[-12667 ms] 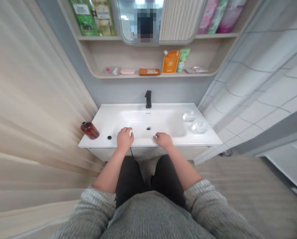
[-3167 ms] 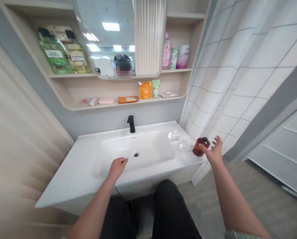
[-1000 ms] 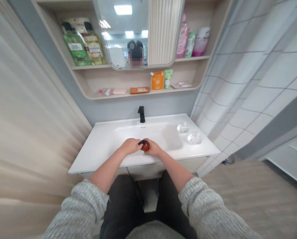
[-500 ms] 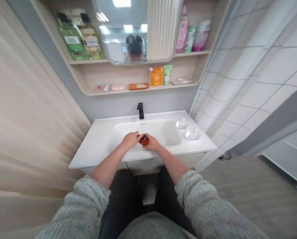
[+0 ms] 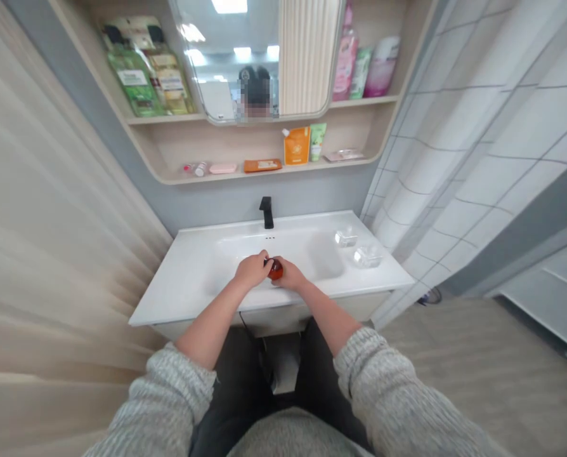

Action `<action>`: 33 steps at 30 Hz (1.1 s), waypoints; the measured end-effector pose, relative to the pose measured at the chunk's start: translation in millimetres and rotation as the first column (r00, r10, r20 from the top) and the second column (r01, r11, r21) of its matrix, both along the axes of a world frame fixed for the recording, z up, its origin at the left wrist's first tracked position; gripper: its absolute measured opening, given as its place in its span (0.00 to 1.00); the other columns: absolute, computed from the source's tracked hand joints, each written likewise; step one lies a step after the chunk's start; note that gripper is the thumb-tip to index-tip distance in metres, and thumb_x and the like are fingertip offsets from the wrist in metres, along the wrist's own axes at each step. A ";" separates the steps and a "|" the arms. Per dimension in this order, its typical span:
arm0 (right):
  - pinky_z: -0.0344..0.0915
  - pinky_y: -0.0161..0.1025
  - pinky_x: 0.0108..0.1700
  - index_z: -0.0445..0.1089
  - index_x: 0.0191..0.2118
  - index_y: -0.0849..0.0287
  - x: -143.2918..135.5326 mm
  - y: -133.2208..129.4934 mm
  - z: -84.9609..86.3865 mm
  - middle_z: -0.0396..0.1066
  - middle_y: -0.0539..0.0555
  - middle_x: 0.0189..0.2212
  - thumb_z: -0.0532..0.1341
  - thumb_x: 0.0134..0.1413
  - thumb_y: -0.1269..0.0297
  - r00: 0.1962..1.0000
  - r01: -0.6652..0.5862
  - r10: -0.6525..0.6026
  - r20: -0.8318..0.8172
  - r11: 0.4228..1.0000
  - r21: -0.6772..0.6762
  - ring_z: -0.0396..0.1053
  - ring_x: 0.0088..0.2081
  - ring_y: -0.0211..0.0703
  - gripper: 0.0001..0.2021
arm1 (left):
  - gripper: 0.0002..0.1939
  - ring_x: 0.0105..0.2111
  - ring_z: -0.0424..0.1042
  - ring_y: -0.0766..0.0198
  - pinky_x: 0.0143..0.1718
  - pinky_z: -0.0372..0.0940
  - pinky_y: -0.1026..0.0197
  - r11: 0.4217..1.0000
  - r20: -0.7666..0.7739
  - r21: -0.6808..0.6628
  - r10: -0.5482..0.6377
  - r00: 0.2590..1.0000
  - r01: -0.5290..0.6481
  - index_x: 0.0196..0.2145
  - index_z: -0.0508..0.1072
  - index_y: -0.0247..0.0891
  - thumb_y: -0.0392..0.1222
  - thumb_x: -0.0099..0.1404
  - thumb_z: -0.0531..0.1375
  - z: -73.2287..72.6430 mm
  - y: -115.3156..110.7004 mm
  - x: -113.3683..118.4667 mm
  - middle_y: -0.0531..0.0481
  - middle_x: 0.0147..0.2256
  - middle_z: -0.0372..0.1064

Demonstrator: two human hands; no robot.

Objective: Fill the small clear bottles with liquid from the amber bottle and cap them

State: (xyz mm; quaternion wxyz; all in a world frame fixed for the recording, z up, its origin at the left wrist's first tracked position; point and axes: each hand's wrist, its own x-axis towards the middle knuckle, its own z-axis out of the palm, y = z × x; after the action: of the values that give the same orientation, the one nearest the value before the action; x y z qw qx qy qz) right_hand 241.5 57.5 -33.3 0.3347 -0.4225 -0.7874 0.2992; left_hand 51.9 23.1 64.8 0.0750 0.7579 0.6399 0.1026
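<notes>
Over the front part of the white washbasin point(image 5: 245, 298), a reddish-brown bottle point(image 5: 276, 270) is held between both my hands. My right hand point(image 5: 289, 274) is wrapped round its body from the right. From the left, my left hand point(image 5: 252, 270) closes its fingers on the bottle's dark top end, which is mostly covered by thumb and fingers. The bottle lies tilted with that end toward the left. A black faucet point(image 5: 267, 212) stands behind the hands at the back of the basin.
Two clear containers point(image 5: 368, 256) stand on the basin's right ledge. Above, a shelf point(image 5: 207, 178) holds an orange pouch point(image 5: 297, 146), a green tube point(image 5: 317, 141), an orange packet point(image 5: 262, 165) and a pink bar point(image 5: 223, 168). A mirror point(image 5: 236, 82) hangs between bottles. A curtain point(image 5: 65, 222) borders the left.
My left hand has turned slightly on the bottle's top end, its thumb now further over it. My right hand stays round the bottle. The whole view has shifted a little.
</notes>
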 end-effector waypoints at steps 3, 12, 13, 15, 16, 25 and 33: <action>0.72 0.44 0.50 0.70 0.61 0.51 0.6 -1.7 1.8 0.80 0.51 0.46 0.73 0.38 0.67 0.999 -0.015 0.014 -0.036 1.000 -0.008 0.77 0.44 0.49 0.38 | 0.17 0.44 0.81 0.49 0.45 0.67 0.54 1.000 0.006 -0.011 0.010 1.000 -0.010 0.58 0.74 0.45 0.51 0.80 0.53 -1.4 -2.2 -2.8 0.41 0.43 0.83; 0.72 0.46 0.52 0.71 0.61 0.52 -1.2 -3.8 4.3 0.80 0.53 0.49 0.73 0.37 0.68 1.000 -0.027 0.027 -0.001 0.999 0.023 0.78 0.46 0.52 0.38 | 0.18 0.40 0.80 0.49 0.41 0.64 0.54 0.999 0.029 0.052 0.007 1.000 -0.008 0.54 0.74 0.44 0.53 0.81 0.50 -10.9 -7.7 -5.5 0.41 0.39 0.81; 0.72 0.46 0.52 0.71 0.61 0.52 -0.8 -4.3 4.7 0.80 0.53 0.49 0.74 0.38 0.68 1.000 -0.025 0.025 -0.006 1.000 0.011 0.78 0.46 0.51 0.38 | 0.18 0.39 0.80 0.49 0.41 0.64 0.54 0.997 0.058 0.070 0.018 0.998 -0.022 0.53 0.74 0.44 0.53 0.81 0.50 -12.2 -8.6 -7.7 0.41 0.38 0.81; 0.73 0.46 0.53 0.70 0.61 0.52 0.3 -5.2 5.4 0.80 0.53 0.50 0.75 0.38 0.67 1.000 -0.009 0.009 -0.023 1.000 -0.008 0.78 0.47 0.51 0.38 | 0.19 0.38 0.79 0.49 0.41 0.63 0.54 0.989 0.162 0.127 0.058 0.985 -0.079 0.50 0.74 0.44 0.54 0.82 0.48 -16.2 -8.9 -18.3 0.42 0.36 0.80; 0.73 0.46 0.53 0.70 0.61 0.52 0.9 -5.5 5.6 0.80 0.53 0.50 0.75 0.39 0.66 0.999 0.014 -0.015 -0.034 1.000 -0.016 0.79 0.47 0.52 0.38 | 0.18 0.38 0.78 0.50 0.41 0.63 0.55 0.980 0.236 0.158 0.081 0.968 -0.121 0.48 0.74 0.44 0.54 0.81 0.48 -19.2 -8.2 -27.5 0.43 0.36 0.79; 0.73 0.51 0.57 0.67 0.63 0.50 4.7 -3.4 1.9 0.81 0.54 0.51 0.78 0.43 0.58 0.985 0.131 -0.140 -0.102 0.987 -0.088 0.79 0.50 0.55 0.40 | 0.15 0.34 0.78 0.59 0.37 0.70 0.59 0.851 0.756 -0.053 0.376 0.536 -0.523 0.45 0.71 0.42 0.45 0.60 0.63 -58.9 11.5 -190.6 0.47 0.43 0.80; 0.74 0.50 0.55 0.68 0.62 0.51 5.3 -4.5 4.1 0.82 0.53 0.49 0.78 0.42 0.58 0.976 0.155 -0.173 -0.131 0.979 -0.136 0.79 0.47 0.52 0.40 | 0.18 0.34 0.81 0.53 0.40 0.72 0.54 0.770 0.549 -0.038 0.548 0.631 -0.636 0.41 0.77 0.40 0.51 0.57 0.69 -66.7 51.1 -268.2 0.46 0.35 0.82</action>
State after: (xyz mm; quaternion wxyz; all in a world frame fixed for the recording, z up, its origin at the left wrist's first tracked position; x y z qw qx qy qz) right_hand 246.7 52.9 -29.2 0.3864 -0.4838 -0.7037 0.3486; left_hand -216.4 74.2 -1.9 0.1498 0.4487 0.7962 0.3771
